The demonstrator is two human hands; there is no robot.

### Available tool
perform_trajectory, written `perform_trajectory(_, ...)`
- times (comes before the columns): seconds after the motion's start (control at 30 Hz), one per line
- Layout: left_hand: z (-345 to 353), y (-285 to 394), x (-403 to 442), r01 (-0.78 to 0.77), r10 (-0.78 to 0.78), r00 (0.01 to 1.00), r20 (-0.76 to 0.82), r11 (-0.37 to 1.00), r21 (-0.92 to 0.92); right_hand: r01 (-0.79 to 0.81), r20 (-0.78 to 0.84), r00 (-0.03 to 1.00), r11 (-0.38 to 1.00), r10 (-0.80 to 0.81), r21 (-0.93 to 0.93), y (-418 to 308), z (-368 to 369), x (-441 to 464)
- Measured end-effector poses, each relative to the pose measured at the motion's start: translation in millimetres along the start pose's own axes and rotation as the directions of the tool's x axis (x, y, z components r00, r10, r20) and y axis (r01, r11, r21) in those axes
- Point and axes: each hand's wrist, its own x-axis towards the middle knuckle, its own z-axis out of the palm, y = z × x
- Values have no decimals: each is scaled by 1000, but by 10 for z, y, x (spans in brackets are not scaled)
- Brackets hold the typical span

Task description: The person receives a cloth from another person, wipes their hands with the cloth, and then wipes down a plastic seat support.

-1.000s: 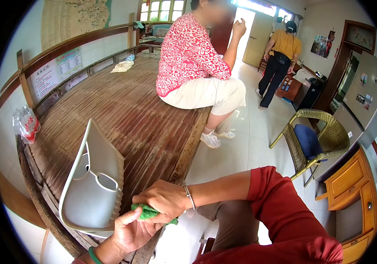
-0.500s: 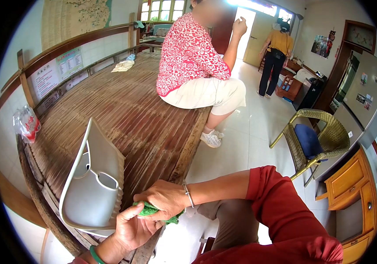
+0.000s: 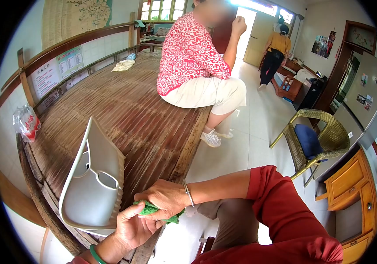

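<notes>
The green cloth [image 3: 148, 209] is bunched up in both hands, just past the bamboo platform's [image 3: 109, 97] right edge near its near corner, as best I can judge from this wide lens. My right hand [image 3: 162, 198] on the feed is curled over it from above, fingers closed. The left hand [image 3: 131, 226] is half-curled, palm turned up, thumb pressing the cloth from the other side. My guess is that the two-sided grip is there so the bundle can't flop open. Count so far: one cloth, two hands, one metal bracelet [image 3: 189, 195] on the right wrist, one green band [image 3: 95, 254] on the left.

Just beside the left hand, in the platform's near corner, there's one grey plastic piece [image 3: 87, 202] with two holes I can make out. Looks stood up with its wide side facing me, probably parked there because it's within easy reach and out of the forearms' way. Can't tell what it's for, tbh.

Further out: one plastic bag [image 3: 27, 124] at the left corner, one pale cloth [image 3: 122, 65] near the far end by the rail. One person [image 3: 193, 57] sits on the right edge. Off the platform, one woven chair [image 3: 336, 132] with one blue cushion [image 3: 308, 141].
</notes>
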Motion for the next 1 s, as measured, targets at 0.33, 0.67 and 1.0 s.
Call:
perform_trajectory(0.33,-52,-4,22,9,-9,1000,3,1000,10,-15,11,1000,1000,15,-10,37,19,17)
perform_trajectory(0.67,-9,21,5,8,-8,1000,16,1000,18,25,-9,1000,1000,-25,1,28,22,3)
perform_trajectory(1.0,35,22,-1,4,-3,1000,-21,998,58,27,-7,1000,1000,-27,-5,62,36,-6)
